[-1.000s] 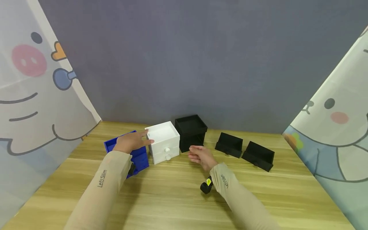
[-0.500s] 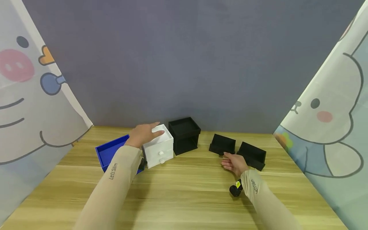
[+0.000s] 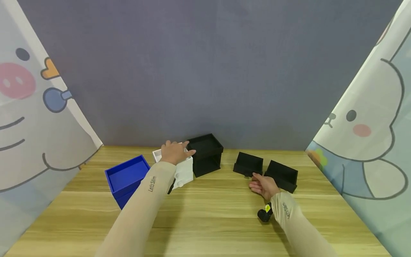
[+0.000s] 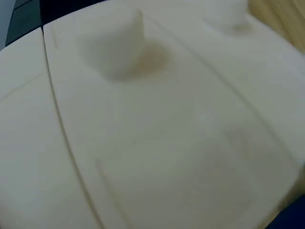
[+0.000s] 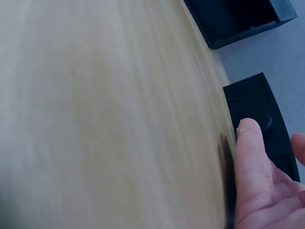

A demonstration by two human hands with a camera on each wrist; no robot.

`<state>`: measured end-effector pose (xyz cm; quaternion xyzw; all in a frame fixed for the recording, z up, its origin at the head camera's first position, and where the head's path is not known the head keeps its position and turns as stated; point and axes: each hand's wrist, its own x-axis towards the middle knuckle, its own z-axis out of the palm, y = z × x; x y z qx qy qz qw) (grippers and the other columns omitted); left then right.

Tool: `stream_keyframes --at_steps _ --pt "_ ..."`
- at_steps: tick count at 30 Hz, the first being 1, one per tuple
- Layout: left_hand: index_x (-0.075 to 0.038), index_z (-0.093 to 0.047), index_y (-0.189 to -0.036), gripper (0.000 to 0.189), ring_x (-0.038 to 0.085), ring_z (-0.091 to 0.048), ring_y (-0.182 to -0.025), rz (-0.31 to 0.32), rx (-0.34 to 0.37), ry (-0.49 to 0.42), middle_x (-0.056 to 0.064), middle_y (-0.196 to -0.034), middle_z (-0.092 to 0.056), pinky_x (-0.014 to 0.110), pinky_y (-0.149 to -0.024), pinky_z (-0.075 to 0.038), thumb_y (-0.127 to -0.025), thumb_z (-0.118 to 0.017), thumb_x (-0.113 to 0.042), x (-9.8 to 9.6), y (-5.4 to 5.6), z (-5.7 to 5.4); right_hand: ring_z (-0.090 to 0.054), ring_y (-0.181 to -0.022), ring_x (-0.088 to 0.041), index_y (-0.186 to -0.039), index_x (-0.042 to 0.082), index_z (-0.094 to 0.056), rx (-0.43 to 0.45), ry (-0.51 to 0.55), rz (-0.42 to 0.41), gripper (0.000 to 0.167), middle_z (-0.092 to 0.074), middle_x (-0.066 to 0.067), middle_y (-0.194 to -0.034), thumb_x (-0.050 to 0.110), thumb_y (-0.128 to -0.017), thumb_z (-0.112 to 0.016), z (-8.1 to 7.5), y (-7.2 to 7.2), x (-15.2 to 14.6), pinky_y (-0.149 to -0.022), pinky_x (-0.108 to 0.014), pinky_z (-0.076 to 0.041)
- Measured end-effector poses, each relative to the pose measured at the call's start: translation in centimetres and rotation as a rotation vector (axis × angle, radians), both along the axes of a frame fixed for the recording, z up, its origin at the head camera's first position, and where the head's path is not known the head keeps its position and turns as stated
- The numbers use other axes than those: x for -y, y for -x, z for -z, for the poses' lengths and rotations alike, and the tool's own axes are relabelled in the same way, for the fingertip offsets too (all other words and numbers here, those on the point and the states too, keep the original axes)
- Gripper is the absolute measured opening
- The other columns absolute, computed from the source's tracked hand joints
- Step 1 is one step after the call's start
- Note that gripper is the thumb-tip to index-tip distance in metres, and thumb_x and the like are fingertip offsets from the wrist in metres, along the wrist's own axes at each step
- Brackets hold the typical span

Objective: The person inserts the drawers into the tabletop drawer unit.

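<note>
My left hand (image 3: 173,153) reaches over the small white drawer cabinet (image 3: 184,172), hiding much of its top. Its fingers are spread, the tips right at the edge of the black cabinet (image 3: 205,149), whose lower opening holds no drawer. The white front with its round knobs (image 4: 112,45) fills the left wrist view. At the right, my right hand (image 3: 264,185) is at the front of a loose black drawer (image 3: 248,163). In the right wrist view, the thumb and a finger stand apart close to the drawer's round knob (image 5: 266,121).
A second black drawer (image 3: 282,174) lies just right of the first. At the left sits a blue box (image 3: 127,175), partly behind the left sleeve. A grey wall (image 3: 205,78) rises directly behind the wooden table (image 3: 208,217).
My left hand has moved right across the white cabinet to the black cabinet's edge. My right hand has gone from before the black cabinet to the nearer black drawer.
</note>
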<state>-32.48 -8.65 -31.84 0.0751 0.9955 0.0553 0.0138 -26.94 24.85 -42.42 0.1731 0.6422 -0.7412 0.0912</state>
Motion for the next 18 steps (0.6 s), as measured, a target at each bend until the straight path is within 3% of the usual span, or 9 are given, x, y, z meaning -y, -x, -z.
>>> stream_keyframes --at_steps 6,9,14,16,18 --pt "-0.030 -0.035 -0.150 0.074 0.029 -0.043 -0.087 -0.016 0.027 0.041 0.015 -0.094 -0.063 0.044 -0.083 -0.034 -0.089 -0.039 -0.072 -0.8 0.3 0.3 -0.067 -0.060 -0.013 -0.119 -0.012 -0.049 0.026 -0.018 0.013 0.038 -0.066 -0.005 -0.070 0.022 -0.103 -0.044 0.2 0.3 0.4 -0.059 -0.025 -0.055" --pt "-0.032 -0.031 -0.151 0.076 0.031 -0.044 -0.091 -0.017 0.051 0.044 0.013 -0.101 -0.066 0.045 -0.085 -0.033 -0.088 -0.037 -0.074 -0.5 0.6 0.6 -0.067 -0.060 -0.013 -0.124 -0.014 -0.047 0.026 -0.036 0.017 0.043 -0.066 -0.006 -0.071 0.023 -0.102 -0.045 0.3 0.7 0.8 -0.059 -0.025 -0.055" --pt "-0.035 -0.026 -0.152 0.076 0.039 -0.050 -0.110 -0.009 0.095 0.009 0.010 -0.130 -0.060 0.056 -0.097 -0.029 -0.088 -0.037 -0.074 0.0 0.8 0.6 -0.067 -0.057 -0.012 -0.128 -0.015 -0.043 0.025 -0.032 0.021 0.046 -0.066 -0.007 -0.068 0.023 -0.102 -0.046 0.2 1.5 1.4 -0.057 -0.025 -0.055" --pt "-0.035 -0.025 -0.152 0.076 0.038 -0.054 -0.110 -0.003 0.109 0.013 0.010 -0.127 -0.061 0.058 -0.100 -0.028 -0.088 -0.037 -0.073 0.0 0.8 0.5 -0.066 -0.055 -0.012 -0.129 -0.016 -0.042 0.024 -0.032 0.026 0.047 -0.066 -0.006 -0.066 0.023 -0.102 -0.046 0.3 1.7 1.7 -0.057 -0.025 -0.054" --pt "-0.036 -0.023 -0.152 0.076 0.032 -0.061 -0.093 -0.005 0.137 0.024 0.009 -0.112 -0.067 0.054 -0.095 -0.036 -0.088 -0.037 -0.073 -0.2 0.8 0.3 -0.066 -0.055 -0.012 -0.132 -0.016 -0.039 0.029 -0.024 0.026 0.049 -0.066 -0.006 -0.065 0.023 -0.102 -0.046 0.3 1.9 1.9 -0.057 -0.025 -0.054"
